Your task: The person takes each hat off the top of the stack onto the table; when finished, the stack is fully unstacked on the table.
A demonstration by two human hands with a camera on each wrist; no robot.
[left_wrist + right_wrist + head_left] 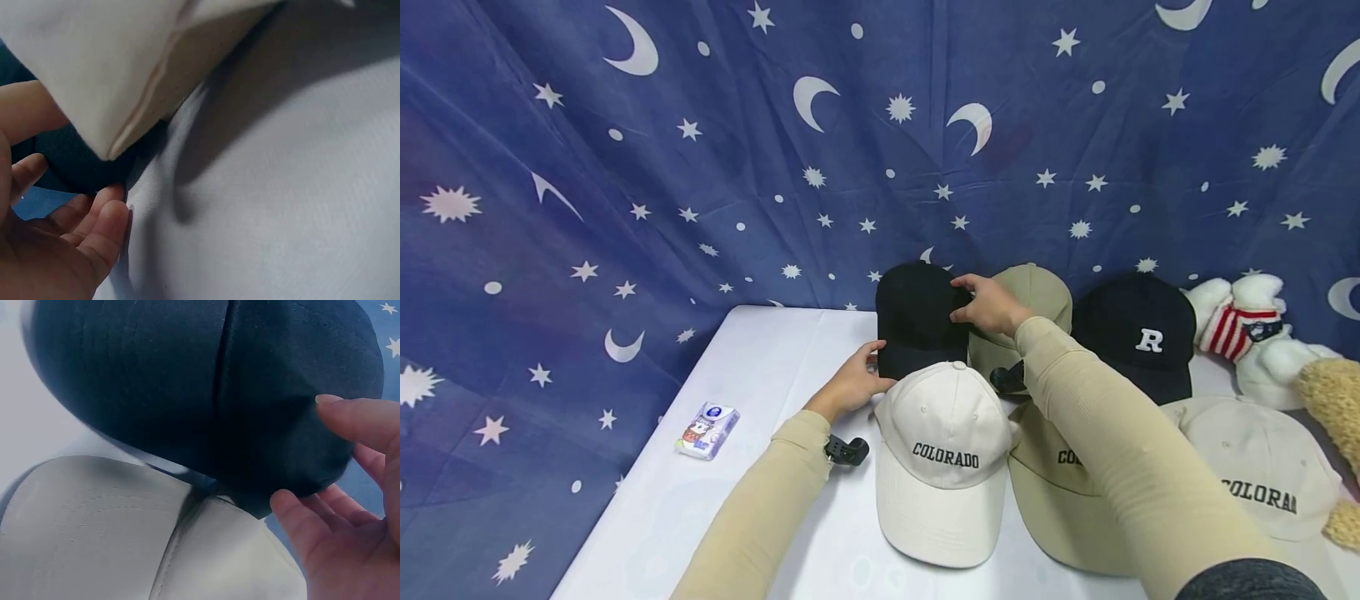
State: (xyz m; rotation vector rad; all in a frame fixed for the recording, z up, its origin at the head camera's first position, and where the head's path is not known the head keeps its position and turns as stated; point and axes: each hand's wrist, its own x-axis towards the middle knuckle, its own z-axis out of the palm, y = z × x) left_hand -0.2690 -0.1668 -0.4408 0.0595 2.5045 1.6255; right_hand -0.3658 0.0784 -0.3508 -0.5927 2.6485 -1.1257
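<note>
A plain black cap (pixel 917 321) stands at the back, its crown up against the starry cloth. My right hand (pixel 988 306) grips its right side; in the right wrist view, thumb and fingers (pixel 306 515) spread around the crown's edge. At its lower left side, my left hand (pixel 853 379) holds the edge, with fingers bent beside it in the left wrist view. In front sits a cream COLORADO cap (pixel 946 425), overlapping the black cap's lower part. Its edge hides part of the left thumb in the left wrist view. A khaki cap (pixel 1033 292) stands behind the right hand.
Right of the hands are a black cap with an R (pixel 1138 333), a khaki lettered cap (pixel 1067 508), another cream cap (pixel 1255 458) and plush toys (pixel 1262 333). A purple tissue pack (pixel 707 431) lies on the white table (pixel 647 508) at left.
</note>
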